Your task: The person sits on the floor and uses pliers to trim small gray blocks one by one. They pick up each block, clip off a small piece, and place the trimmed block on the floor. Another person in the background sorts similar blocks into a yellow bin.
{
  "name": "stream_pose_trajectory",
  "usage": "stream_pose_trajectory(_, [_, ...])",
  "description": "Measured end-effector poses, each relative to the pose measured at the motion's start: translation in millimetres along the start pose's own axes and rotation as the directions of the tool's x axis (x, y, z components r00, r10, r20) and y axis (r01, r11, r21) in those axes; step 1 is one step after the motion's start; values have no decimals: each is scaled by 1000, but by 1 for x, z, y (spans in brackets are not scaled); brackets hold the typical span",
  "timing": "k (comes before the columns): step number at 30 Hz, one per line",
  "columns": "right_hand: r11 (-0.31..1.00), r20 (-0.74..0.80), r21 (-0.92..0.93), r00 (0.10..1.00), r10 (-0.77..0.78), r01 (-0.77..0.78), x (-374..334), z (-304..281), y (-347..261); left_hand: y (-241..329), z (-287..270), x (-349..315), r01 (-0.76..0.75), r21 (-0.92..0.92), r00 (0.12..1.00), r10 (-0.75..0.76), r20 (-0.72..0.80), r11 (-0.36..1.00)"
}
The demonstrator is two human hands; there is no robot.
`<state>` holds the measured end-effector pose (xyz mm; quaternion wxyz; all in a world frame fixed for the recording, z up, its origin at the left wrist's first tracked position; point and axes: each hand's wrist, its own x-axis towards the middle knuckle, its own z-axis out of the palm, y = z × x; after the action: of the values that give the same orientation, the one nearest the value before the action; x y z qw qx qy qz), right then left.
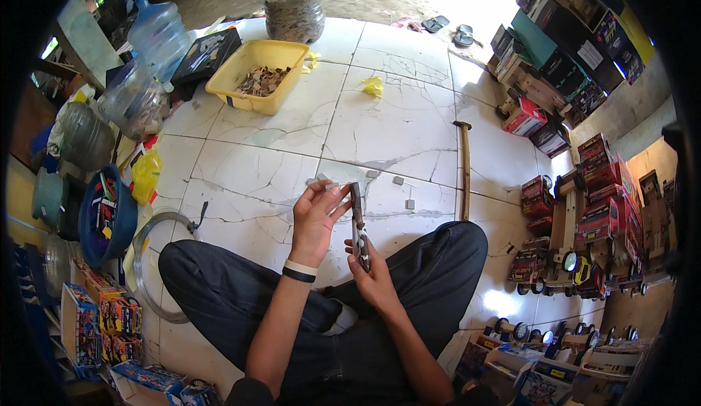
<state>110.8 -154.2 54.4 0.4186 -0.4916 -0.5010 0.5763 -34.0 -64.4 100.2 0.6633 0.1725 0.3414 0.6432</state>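
My left hand point(315, 216) is raised over the tiled floor in front of my crossed legs, palm turned inward. Its fingers are closed around a small grey block point(332, 185), partly hidden by the fingertips. My right hand point(371, 274) grips the lower part of a long narrow tool point(357, 220), held upright. It has a dark upper end and a worn, mottled lower part; its exact kind is not plain. The tool's upper end is close beside my left fingertips. Several more small grey blocks point(410, 204) lie on the tiles just beyond my hands.
A hammer point(465, 172) lies on the right. Beyond are a yellow basin point(270, 50) of small brown pieces and a clear container point(293, 12). A wire coil point(139, 267) and blue tub point(109, 212) are on the left. Toy trucks point(566, 231) crowd the right.
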Motion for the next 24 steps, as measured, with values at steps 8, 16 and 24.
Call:
stream_pose_trajectory(8, [998,-35,-23,997,-65,64,-3,2,-10,-3,0,-1,8,-18,999,-9,-52,1000])
stream_pose_trajectory(16, [982,-48,-149,991,-127,119,-2,2,-13,-3,1,-2,9,-26,998,-11,-61,1000])
stream_pose_trajectory(24, [964,-33,-246,993,-110,98,-4,1,-19,-7,-2,-2,-4,-1,997,4,-79,1000])
